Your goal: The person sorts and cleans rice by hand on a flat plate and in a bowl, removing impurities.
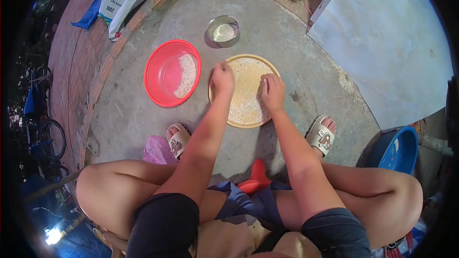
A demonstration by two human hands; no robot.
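Observation:
A round yellow tray [246, 91] lies on the concrete floor between my feet, with pale rice grains [253, 114] spread thinly over it, thicker along its right and lower sides. My left hand [223, 79] is closed at the tray's left rim; whatever its fingers may hold is hidden. Over the right part of the tray, my right hand [273, 93] has its fingers bent together and down at the grains, and I cannot make out anything in them. Left of the tray sits a red plastic basin [160, 74] with a heap of rice [187, 75] along its right side.
A round metal tin [223, 40] with pale grains inside stands beyond the tray. A pink plastic bag [158, 150] lies by my left sandal [178, 141]. At the right are a large pale panel [382, 43] and a blue basin [406, 150]. A printed sack [119, 2] lies at upper left.

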